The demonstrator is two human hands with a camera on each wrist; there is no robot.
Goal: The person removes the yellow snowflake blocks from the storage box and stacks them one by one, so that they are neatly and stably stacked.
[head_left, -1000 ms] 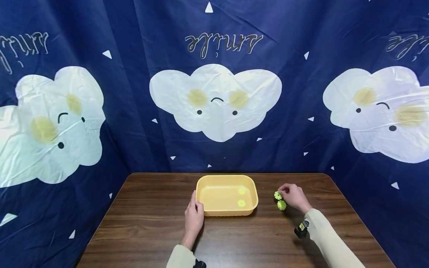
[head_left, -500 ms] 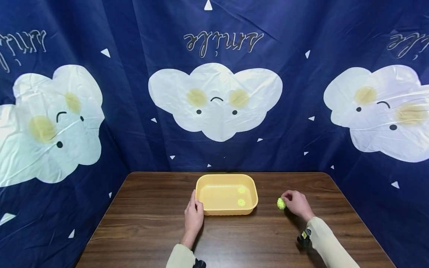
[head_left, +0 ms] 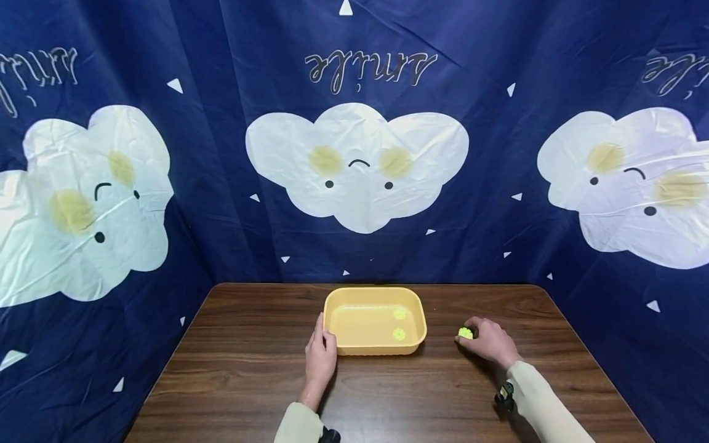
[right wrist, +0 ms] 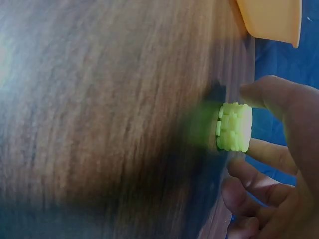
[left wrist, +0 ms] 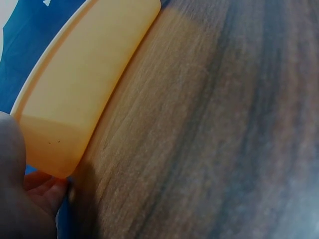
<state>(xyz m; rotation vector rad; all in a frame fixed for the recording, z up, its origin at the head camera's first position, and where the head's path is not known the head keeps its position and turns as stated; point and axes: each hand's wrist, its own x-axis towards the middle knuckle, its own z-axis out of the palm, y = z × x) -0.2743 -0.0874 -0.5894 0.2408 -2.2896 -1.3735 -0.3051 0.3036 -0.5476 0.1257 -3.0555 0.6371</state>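
Observation:
My left hand [head_left: 321, 362] holds the left end of a yellow plastic tray [head_left: 375, 351]; in the left wrist view, its fingers [left wrist: 46, 195] lie round the tray's corner. Two yellow-green flower-shaped pieces [head_left: 399, 335] lie inside the tray toward its right end. To the right of the tray, a short stack of the same notched pieces [right wrist: 234, 127] stands on the table. My right hand [head_left: 492, 342] is spread around that stack. In the right wrist view, the thumb [right wrist: 269, 94] stands apart from the stack on one side, with the index finger close behind it.
The dark wood-grain table [head_left: 410, 394] carries the tray near its far edge. Blue curtains [head_left: 354, 255] with white cloud prints enclose the back and both sides. A small black device [head_left: 504, 397] is strapped at the right wrist.
The right hand has brought one flower piece onto the other, making a stack, then spread its thumb and fingers around it. The left hand and tray have stayed put.

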